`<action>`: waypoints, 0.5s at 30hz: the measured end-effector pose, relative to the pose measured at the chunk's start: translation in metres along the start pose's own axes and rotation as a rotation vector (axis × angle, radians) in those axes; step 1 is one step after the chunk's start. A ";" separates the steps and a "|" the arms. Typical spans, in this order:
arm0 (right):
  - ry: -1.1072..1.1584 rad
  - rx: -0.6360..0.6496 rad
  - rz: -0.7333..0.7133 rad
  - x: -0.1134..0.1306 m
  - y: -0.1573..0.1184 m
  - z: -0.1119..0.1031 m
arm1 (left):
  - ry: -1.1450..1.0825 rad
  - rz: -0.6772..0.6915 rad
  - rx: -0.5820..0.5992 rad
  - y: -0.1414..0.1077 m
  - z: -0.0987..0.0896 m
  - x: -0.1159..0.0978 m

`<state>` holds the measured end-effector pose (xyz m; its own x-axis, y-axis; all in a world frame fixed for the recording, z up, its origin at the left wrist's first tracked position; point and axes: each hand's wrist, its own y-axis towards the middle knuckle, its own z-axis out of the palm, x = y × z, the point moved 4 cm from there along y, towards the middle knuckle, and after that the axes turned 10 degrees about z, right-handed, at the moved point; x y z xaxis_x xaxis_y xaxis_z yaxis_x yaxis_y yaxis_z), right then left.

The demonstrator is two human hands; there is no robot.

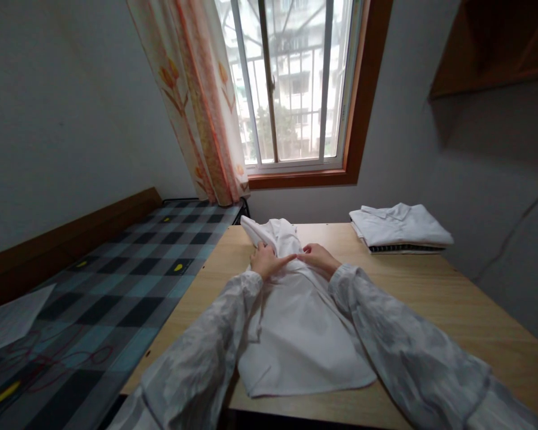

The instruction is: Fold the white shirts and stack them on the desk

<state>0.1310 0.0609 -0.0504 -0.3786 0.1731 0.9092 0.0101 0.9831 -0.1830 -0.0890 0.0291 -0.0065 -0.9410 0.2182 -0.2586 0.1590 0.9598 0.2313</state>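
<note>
A white shirt [305,334] lies lengthwise on the wooden table, its wide end toward me and its far end bunched up. My left hand [267,261] is closed on the bunched cloth at the left side, its thumb pointing right. Opposite it, my right hand [319,258] grips the cloth at the right side. The thumbs nearly meet over the middle of the shirt. Some of the fingertips are hidden in the folds. Smooth cloth spreads between my forearms, with a few creases near its left edge.
Folded clothes [399,226], white on top with a dark layer below, sit at the table's [448,310] back right. A bed with a checked cover [130,280] adjoins on the left, bearing a paper sheet [15,319]. Behind are a curtain [197,107] and a window [291,89].
</note>
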 end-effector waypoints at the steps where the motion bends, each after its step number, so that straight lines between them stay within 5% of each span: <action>1: 0.026 0.049 0.002 -0.001 -0.001 0.003 | -0.031 0.019 0.015 0.001 0.003 -0.002; 5: 0.152 0.114 0.002 -0.004 -0.003 0.009 | -0.225 0.195 0.059 0.008 0.008 -0.003; 9: 0.246 -0.032 0.028 -0.014 0.005 -0.007 | -0.485 0.293 0.007 0.007 -0.002 0.009; 15: 0.192 -0.187 0.084 -0.020 0.035 -0.031 | -0.853 0.291 0.122 -0.008 -0.022 0.022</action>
<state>0.1673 0.0935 -0.0630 -0.1868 0.2456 0.9512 0.2114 0.9556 -0.2052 -0.1175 0.0220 0.0064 -0.3260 0.4649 -0.8232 0.4316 0.8479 0.3079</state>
